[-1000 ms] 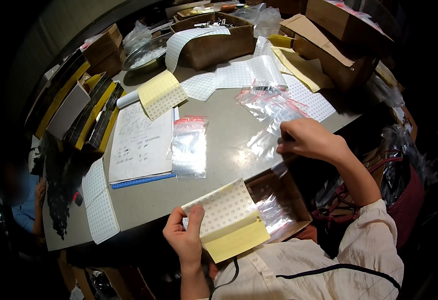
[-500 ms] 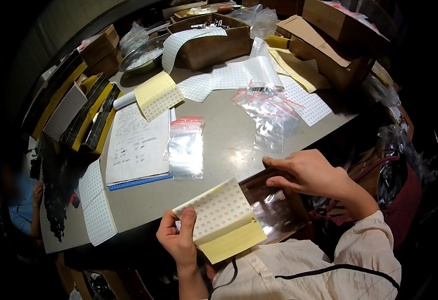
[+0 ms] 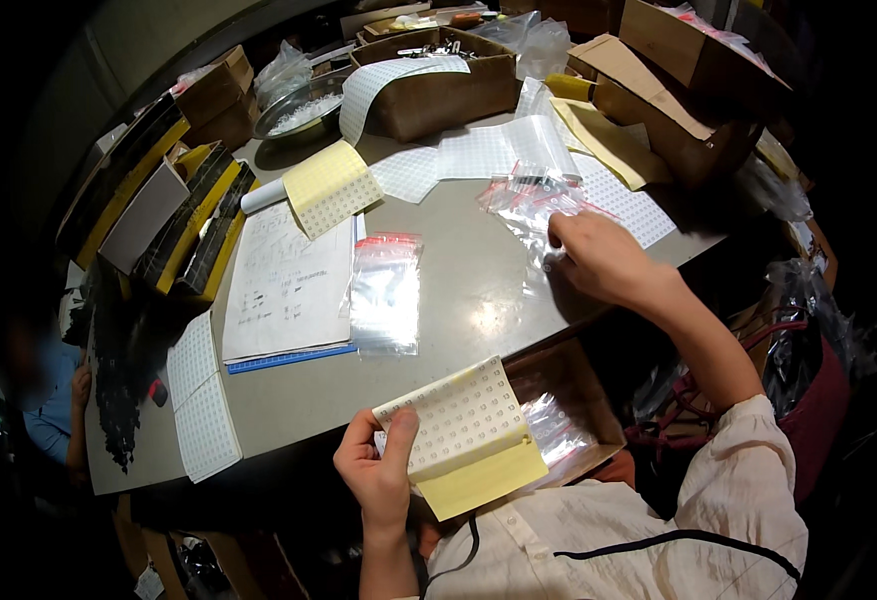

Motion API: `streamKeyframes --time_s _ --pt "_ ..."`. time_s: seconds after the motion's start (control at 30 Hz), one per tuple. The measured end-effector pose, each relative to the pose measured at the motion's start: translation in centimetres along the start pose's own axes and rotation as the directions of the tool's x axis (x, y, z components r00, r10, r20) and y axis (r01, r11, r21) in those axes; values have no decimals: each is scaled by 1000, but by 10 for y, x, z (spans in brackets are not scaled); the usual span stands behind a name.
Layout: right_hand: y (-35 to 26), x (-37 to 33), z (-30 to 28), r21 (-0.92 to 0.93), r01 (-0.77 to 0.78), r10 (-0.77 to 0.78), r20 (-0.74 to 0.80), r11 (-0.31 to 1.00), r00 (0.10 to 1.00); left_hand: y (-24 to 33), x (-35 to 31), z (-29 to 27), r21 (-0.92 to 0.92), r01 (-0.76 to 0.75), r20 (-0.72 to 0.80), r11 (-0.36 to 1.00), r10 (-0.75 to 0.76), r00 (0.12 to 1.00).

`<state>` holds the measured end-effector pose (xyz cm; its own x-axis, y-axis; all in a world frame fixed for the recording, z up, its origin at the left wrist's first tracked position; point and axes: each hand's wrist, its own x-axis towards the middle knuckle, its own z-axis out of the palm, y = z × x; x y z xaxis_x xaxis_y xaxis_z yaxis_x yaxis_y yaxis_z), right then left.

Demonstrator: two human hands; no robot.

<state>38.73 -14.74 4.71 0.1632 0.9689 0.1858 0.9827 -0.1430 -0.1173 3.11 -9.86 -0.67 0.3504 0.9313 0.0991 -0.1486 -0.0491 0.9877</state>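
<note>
My left hand (image 3: pixel 381 465) grips a folded sheet of small printed stickers (image 3: pixel 463 420), its thumb on top; the sheet's lower part is a plain yellow backing. Beneath and beside the sheet, an open cardboard box (image 3: pixel 598 435) at the table's front edge holds clear plastic bags (image 3: pixel 558 425). Out over the table, my right hand (image 3: pixel 603 258) has its fingers curled and closed on a loose pile of clear red-topped zip bags (image 3: pixel 518 205). The hand covers part of that pile, so how many bags it pinches is hidden.
A stack of zip bags (image 3: pixel 386 300) lies beside a notebook (image 3: pixel 293 290) topped by a curled yellow sticker sheet (image 3: pixel 333 190). White sticker sheets (image 3: pixel 203 400) lie at the left. Behind stand a brown box (image 3: pixel 433 95) and a metal bowl (image 3: pixel 303 110). Another person's arm (image 3: pixel 78 400) shows far left.
My right hand has moved forward from the table's front edge onto the zip bag pile, and its fingers have closed. My left hand still holds the sticker sheet. The view has shifted slightly.
</note>
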Motion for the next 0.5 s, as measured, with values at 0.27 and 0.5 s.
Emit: streamKeyframes --time_s 0.27,0.5 --pt "-29 -15 -29 149 33 -74 279 988 957 3 -1 4 -1 -22 26 1000 22 999" --pt "-70 -41 -23 456 346 -383 -12 820 924 1 -2 7 50 -31 47 998 28 998"
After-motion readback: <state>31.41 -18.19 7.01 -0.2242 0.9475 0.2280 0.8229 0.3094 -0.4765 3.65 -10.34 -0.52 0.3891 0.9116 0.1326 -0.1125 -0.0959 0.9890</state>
